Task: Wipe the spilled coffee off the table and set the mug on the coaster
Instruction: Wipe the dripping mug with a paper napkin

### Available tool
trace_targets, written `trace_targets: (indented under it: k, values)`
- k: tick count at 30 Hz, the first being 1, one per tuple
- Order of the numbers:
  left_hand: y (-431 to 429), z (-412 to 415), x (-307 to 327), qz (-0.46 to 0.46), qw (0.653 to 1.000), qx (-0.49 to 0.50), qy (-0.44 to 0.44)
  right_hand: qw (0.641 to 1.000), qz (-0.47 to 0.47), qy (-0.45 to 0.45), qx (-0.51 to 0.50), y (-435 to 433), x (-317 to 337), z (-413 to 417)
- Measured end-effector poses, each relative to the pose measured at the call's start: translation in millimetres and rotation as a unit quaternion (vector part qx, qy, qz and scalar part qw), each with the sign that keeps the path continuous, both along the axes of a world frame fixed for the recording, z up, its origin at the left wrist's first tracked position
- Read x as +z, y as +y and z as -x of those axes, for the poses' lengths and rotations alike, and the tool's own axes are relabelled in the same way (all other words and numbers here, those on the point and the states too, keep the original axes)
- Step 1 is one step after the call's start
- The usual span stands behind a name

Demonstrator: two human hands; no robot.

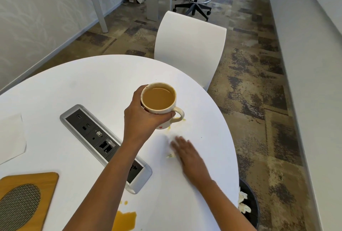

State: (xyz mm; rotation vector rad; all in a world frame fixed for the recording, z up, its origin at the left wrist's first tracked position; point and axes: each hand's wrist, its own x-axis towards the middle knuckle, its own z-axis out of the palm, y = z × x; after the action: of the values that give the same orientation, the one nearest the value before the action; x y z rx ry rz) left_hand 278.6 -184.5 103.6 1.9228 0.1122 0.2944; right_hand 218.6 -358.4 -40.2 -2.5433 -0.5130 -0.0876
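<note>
Two grips are dividing the work: the left grip (142,117) is wrapping fingers and thumb round the body of the mug (159,99), just left of centre frame. It seems to be holding it raised off the surface (92,82), probably so the wet patch beneath is lying open for wiping. The mug is glazed cream ceramic, round, with a looped handle pointing right. It is nearly brimming with milky coffee, so it is being carried level to avoid a slosh. The right grip (187,155), blurred, is lying flat with fingers stretched, pressing a crumpled tissue (170,155); only a stained corner is peeking out at its left edge. Small yellowish drops (180,119) are sitting under the handle, and a larger tan puddle (125,220) is spreading at the bottom edge of the frame, not yet wiped. The smooth white finish is letting the liquid bead rather than soak in. At lower left the coaster (44,184), a rounded wooden slab with an oval mesh inset, is waiting bare, well apart from the mug. A metal socket panel (103,145) is running diagonally between them, and a dark bin (248,204) at lower right is holding used tissues.
</note>
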Motion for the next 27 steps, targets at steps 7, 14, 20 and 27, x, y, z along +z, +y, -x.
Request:
trace_targets:
  k: [7, 14, 20, 27]
  values:
    - [5, -4, -3, -0.005, 1.000, 0.002, -0.003, 0.982, 0.003, 0.064, -0.177, -22, -3, -72]
    - [5, -8, -7, -0.019, 1.000, 0.008, 0.000, 0.986, 0.008, 0.129, -0.104, 38, 4, -93]
    - [7, -9, -6, -0.030, 1.000, 0.003, 0.002, 0.985, -0.003, 0.076, 0.158, 69, -6, -47]
    - [12, 0, -2, -0.012, 1.000, 0.014, 0.004, 0.997, 0.050, 0.041, 0.031, -10, 0, -59]
